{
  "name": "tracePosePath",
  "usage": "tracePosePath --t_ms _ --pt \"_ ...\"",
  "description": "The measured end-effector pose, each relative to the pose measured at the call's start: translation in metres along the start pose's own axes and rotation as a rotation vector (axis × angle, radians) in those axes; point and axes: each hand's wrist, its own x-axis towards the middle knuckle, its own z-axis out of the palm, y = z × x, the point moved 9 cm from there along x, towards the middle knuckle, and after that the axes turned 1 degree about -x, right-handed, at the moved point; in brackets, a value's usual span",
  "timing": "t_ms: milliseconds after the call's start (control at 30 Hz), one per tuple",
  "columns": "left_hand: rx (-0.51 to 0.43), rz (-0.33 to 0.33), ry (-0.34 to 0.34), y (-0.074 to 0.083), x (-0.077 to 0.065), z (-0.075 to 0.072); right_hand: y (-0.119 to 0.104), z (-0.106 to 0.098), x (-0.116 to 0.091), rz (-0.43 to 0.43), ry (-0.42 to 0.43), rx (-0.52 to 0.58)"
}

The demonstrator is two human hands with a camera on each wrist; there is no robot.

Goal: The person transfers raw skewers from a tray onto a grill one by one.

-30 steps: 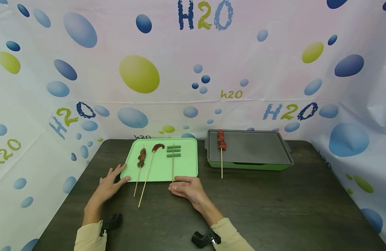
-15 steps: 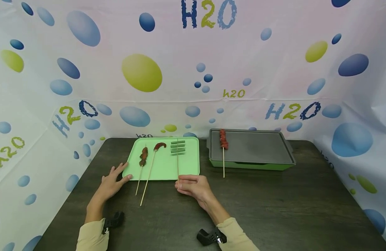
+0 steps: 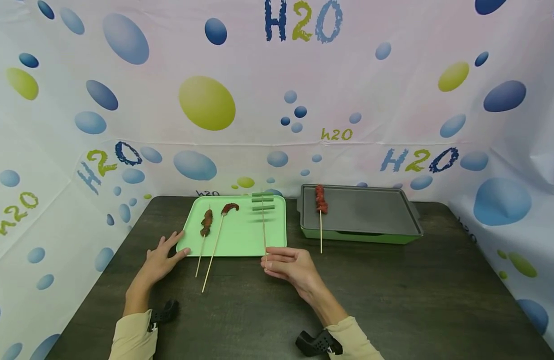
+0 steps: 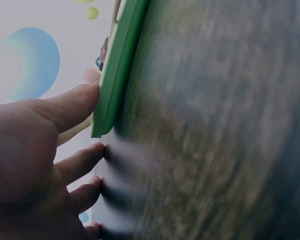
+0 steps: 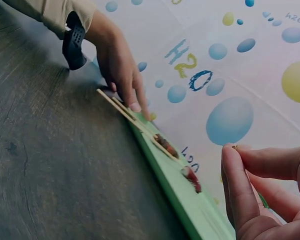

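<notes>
My right hand (image 3: 294, 270) pinches the lower end of a wooden skewer (image 3: 263, 207) threaded with several short green bean-like pieces. The pieces hang above the right part of a light green tray (image 3: 240, 240), their shadow on it. My left hand (image 3: 157, 265) lies at the tray's near left corner with fingers spread. In the left wrist view its thumb (image 4: 80, 102) touches the tray's rim, and the other fingertips meet the dark table. On the tray rest a brown meat skewer (image 3: 206, 223) and a skewer with a curled reddish tentacle (image 3: 229, 207), their sticks jutting over the near edge.
Right of the tray stands a green-sided grill box with a flat grey plate (image 3: 367, 210). A red meat skewer (image 3: 320, 201) lies at the plate's left, its stick past the front edge. A patterned curtain (image 3: 371, 75) hangs behind the dark table (image 3: 394, 300).
My right hand has lifted the green skewer off the tray and moved it right, its tip now at the tray's far edge. My left hand has stayed at the corner.
</notes>
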Motion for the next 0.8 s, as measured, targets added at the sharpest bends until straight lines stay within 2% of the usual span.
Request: tracePosePath --t_ms 233,467,800 --pt "0.006 -0.005 -0.002 0.002 -0.001 0.001 -0.012 -0.012 -0.015 0.008 0.004 -0.006" --pt "0.012 -0.001 0.001 0.006 0.0 0.0 -0.027 -0.025 -0.029 -0.02 0.009 -0.048" --pt "0.018 0.003 -0.004 0.003 0.0 -0.001 -0.049 -0.054 -0.047 -0.056 0.02 -0.109"
